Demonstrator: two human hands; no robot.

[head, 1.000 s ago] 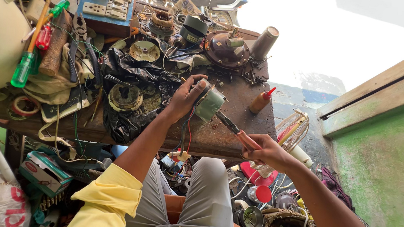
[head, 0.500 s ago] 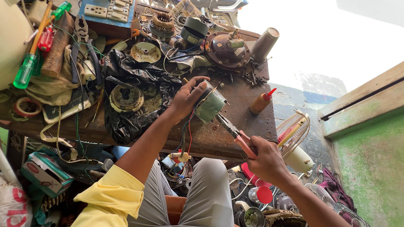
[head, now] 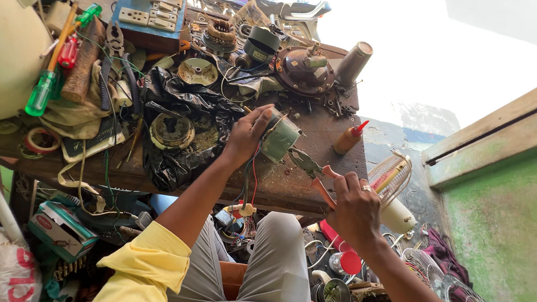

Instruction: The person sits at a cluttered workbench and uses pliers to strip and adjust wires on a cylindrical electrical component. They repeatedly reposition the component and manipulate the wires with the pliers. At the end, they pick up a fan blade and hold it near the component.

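Right hand (head: 354, 207) drew pliers (head: 315, 171) back from motor (head: 279, 138).

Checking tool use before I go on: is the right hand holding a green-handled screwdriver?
No, the right hand grips orange-handled pliers; the green screwdriver lies on the bench.

Left hand (head: 247, 136) clenched, right hand (head: 353, 207) clenched.

A small grey-green cylindrical motor (head: 281, 136) is tilted above the workbench edge, red wires trailing down; orange-handled pliers (head: 314, 171), jaws apparently at its lower side.
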